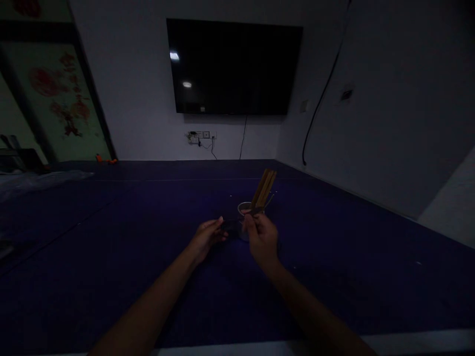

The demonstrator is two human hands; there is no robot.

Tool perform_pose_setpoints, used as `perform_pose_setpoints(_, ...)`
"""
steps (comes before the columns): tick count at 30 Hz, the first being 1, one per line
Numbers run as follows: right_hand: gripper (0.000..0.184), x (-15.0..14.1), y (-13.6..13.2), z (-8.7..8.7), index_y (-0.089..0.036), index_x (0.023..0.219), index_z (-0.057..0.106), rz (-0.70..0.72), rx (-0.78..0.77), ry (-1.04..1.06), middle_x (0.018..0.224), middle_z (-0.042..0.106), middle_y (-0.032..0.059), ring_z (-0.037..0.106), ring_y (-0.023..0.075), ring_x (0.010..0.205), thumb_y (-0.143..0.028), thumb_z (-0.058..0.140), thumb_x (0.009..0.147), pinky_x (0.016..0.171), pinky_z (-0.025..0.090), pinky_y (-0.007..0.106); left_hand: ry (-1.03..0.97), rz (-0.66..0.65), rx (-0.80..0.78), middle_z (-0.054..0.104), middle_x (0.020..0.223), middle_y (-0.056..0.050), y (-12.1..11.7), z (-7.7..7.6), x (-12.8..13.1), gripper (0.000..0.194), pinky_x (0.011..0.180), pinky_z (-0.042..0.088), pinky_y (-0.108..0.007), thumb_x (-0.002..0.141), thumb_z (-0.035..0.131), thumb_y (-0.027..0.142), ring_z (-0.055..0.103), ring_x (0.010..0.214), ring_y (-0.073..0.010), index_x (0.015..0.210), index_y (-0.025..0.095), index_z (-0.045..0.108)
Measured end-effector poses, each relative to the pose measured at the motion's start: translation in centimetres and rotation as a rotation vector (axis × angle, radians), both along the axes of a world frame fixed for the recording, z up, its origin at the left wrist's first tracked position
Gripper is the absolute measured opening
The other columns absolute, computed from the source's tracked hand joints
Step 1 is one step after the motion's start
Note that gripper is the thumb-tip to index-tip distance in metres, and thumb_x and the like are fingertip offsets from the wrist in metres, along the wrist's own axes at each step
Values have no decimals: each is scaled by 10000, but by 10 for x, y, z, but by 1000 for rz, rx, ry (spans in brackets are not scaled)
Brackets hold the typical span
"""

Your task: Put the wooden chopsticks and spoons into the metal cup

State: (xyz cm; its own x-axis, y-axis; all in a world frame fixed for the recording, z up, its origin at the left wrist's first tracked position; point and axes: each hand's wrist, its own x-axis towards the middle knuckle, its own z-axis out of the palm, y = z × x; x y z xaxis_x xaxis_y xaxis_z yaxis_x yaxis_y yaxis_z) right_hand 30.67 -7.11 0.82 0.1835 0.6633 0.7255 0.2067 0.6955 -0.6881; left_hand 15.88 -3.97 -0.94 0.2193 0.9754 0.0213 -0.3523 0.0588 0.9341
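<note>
Both of my hands meet over a dark blue surface in dim light. My left hand (pixel 209 236) is closed, its thumb and fingers pinching one end of a small dark, thin object (pixel 230 225). Around the other end my right hand (pixel 262 240) is curled, thumb against the fingers. Too little light falls on the object to tell its kind. Just behind my right hand stands a round metal cup (pixel 243 205), partly hidden by it. A bunch of brown wooden sticks (pixel 264 188) leans upright out of the cup.
The dark blue tabletop (pixel 148 267) runs back to a wall with a large black television (pixel 233 69). Crumpled clear plastic (pixel 37 182) lies at the far left, and small orange things (pixel 107 159) sit at the back left. A black cable (pixel 322 94) hangs down the right wall.
</note>
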Motion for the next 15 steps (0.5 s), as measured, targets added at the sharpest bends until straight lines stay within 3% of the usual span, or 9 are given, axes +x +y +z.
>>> perform_pose_setpoints(3, 224, 13, 1, 4, -186, 872, 603, -247, 136, 87, 677, 592, -1, 553, 120, 585, -371, 476, 868, 579, 434, 249, -34, 109, -14, 684, 805, -80, 6, -2, -3, 423, 593, 448, -231, 661, 679, 523, 589, 620, -111, 811, 128, 679)
perform_pose_setpoints(6, 238, 26, 7, 8, -185, 886, 592, -377, 154, 109, 761, 624, 25, 587, 134, 638, -383, 460, 874, 607, 454, 265, -9, 203, -24, 678, 766, -74, 8, -5, -7, 413, 567, 430, -218, 654, 689, 505, 576, 584, -99, 814, 124, 678)
perform_pose_setpoints(12, 254, 32, 12, 15, -189, 922, 613, -320, 73, -96, 736, 658, 28, 623, 161, 661, -371, 442, 882, 624, 475, 286, 91, 256, -55, 650, 688, -47, 6, -7, -9, 393, 544, 397, -216, 617, 705, 490, 542, 540, -86, 763, 126, 669)
perform_pose_setpoints(15, 271, 27, 9, 17, -189, 892, 638, -284, 43, -190, 839, 691, 65, 647, 186, 750, -366, 433, 883, 694, 489, 313, 122, 257, -49, 638, 672, -35, 5, -6, -8, 392, 540, 387, -214, 612, 698, 494, 531, 535, -83, 749, 129, 663)
